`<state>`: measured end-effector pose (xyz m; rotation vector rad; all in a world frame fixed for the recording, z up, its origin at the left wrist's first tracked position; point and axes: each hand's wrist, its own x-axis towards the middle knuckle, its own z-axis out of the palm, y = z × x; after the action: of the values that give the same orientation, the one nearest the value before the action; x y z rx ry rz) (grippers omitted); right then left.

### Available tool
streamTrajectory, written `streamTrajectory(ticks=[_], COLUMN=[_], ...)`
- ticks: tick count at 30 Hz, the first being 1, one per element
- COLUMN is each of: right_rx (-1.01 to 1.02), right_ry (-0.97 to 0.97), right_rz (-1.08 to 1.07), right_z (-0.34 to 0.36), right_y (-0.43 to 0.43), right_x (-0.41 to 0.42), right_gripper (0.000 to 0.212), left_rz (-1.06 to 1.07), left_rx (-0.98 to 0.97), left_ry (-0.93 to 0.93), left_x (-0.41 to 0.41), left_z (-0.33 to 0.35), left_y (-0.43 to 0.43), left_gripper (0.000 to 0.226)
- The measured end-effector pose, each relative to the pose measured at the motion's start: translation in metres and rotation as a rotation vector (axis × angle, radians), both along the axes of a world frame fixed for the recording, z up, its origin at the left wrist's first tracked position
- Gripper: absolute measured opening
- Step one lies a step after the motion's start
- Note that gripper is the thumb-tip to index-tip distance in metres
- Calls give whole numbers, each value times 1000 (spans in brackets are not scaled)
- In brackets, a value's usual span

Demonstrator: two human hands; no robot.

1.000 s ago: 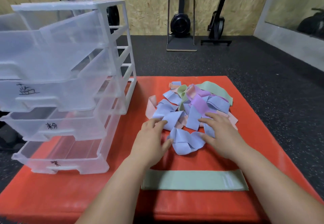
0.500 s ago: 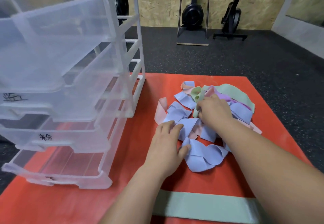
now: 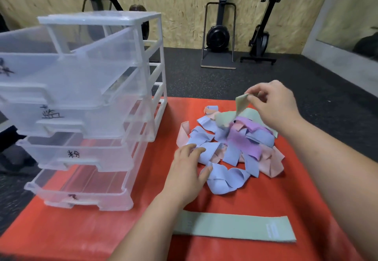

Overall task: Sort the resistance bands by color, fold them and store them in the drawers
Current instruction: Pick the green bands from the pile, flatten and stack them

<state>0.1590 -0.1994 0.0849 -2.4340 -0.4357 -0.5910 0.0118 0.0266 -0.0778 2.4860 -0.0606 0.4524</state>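
Resistance bands (image 3: 235, 148) in blue, pink, purple and green lie tangled at centre right of the frame on the red mat (image 3: 286, 195), beside the clear drawers (image 3: 81, 105). A flat green band (image 3: 235, 228) lies at lower centre. The left hand (image 3: 187, 170) rests with relaxed fingers on the pile's left edge. The right hand (image 3: 274, 105) pinches a lifted green band (image 3: 241, 103) above the pile.

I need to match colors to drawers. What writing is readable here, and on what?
"粉": black handwriting, third drawer.
"蓝", less surely: second drawer.
Top drawer mark: cut off, unreadable.
Bottom drawer mark: blurred, unreadable.
White tag on the flat green band: too small.
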Motion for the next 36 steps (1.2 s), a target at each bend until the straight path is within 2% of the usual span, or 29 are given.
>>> streamTrajectory(ticks=[3,9,11,13,15,18,21,24,26,28,30,32,34,36], right_rx=[36,372,362,335,384,574,645,572,489,492,519,467,310,167], right_ry=[185,324,348,340,308,275,321,490,575,631,606,519,482,528], right_rz=[-4,-130,-163,-172,-120,37,181,336,430,484,452,334,239,187], right_z=[-20,-100,-124,-140,-140,-124,-117,-126,-131,-134,-135,-135,-134,-136], right_y=[-16,-49,-55,-59,-58,-49,-33,-19,-10,-4,-1,-5,-14,-24], right_x=[-36,-105,-121,-129,-130,-130,-135,-138,-138,-136,-130,-120,-110,-104], right_gripper=[17,17,9,18,31,44,47,48,56,64,70,67,53,38], left_rz=[-6,-38,-58,-85,-104,-129,-158,-170,-137,-37,48,97,114,93], left_rx=[6,-28,-32,-32,-27,-72,-275,-513,-640,-706,-724,-679,-606,-532], left_ry=[7,14,10,5,-15,-75,-26,128,165,165,145,143,160,175], left_x=[-12,-30,-34,-37,-37,-36,-33,-23,-15,-10,-5,-1,0,-1], left_z=[0,3,1,-3,-5,-1,10,13,10,7,6,4,4,4], left_y=[0,-8,-13,-18,-22,-28,-40,-52,-54,-50,-42,-32,-26,-22], left_gripper=[53,45,43,42,39,32,30,31,32,31,31,32,29,26])
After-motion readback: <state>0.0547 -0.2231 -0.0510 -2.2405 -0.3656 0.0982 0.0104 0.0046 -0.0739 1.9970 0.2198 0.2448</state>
